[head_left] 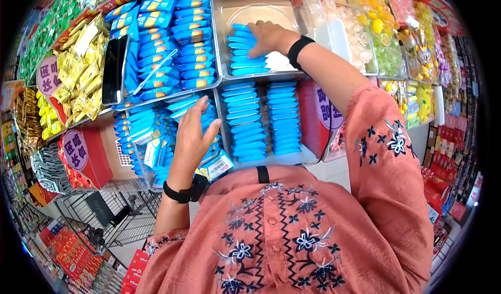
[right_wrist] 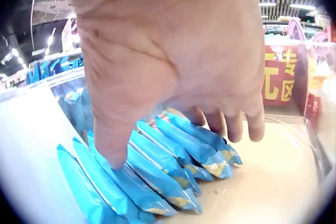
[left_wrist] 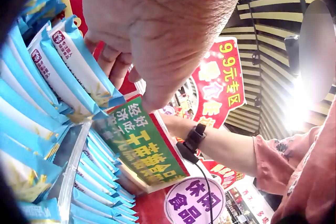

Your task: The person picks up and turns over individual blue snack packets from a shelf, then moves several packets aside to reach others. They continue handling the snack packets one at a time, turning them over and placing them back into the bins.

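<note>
A short row of blue wrapped snack packets (head_left: 241, 46) stands in the upper clear bin (head_left: 223, 64). My right hand (head_left: 272, 37) spreads over this row from the right. In the right wrist view its thumb presses on the near packets (right_wrist: 152, 169), and the other fingers reach down by the far end. My left hand (head_left: 191, 140) hovers low over the lower left bin, thumb apart from the fingers, with nothing seen in its grasp. Blue-and-white packets (left_wrist: 76, 64) lie right beside its fingers in the left wrist view.
Two neat columns of blue packets (head_left: 242, 122) fill the lower middle bin. A dark phone-like panel (head_left: 115, 69) leans by the gold-wrapped sweets (head_left: 81, 67). Fruit-coloured jelly cups (head_left: 383, 49) are at the right. A wire shopping cart (head_left: 125, 216) stands at the lower left.
</note>
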Available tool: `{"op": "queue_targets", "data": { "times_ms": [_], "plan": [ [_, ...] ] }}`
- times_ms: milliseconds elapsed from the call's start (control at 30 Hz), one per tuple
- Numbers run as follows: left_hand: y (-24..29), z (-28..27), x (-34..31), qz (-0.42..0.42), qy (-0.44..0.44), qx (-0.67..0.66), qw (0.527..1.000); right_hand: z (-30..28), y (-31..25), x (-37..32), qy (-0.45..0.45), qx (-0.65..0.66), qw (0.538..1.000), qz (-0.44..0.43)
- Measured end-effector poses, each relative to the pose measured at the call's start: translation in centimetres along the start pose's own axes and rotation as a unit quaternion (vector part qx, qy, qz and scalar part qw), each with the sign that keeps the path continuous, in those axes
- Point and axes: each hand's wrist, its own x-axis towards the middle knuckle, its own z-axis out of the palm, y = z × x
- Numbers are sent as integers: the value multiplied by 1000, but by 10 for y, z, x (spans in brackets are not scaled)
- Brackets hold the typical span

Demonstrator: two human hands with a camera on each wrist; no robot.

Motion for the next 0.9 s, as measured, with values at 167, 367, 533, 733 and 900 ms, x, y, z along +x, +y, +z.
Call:
{"op": "queue_targets", "data": {
  "times_ms": [167, 367, 533, 733, 900],
  "plan": [
    [2, 0, 0, -5, -3, 13, 1000, 3, -1, 0, 5, 18, 1000, -24],
    [3, 2, 0, -3, -3, 14, 1000, 1, 2, 7, -1, 23, 1000, 0],
    [1, 1, 0, -3, -11, 23, 1000, 2, 8, 12, -1, -21, 1000, -9],
    [-2, 1, -2, 4, -1, 26, 1000, 4, -13, 17, 2, -112, 994, 11],
    [-5, -1, -5, 0, 2, 28, 1000, 10, -14, 26, 1, -92, 996, 21]
  ]
}}
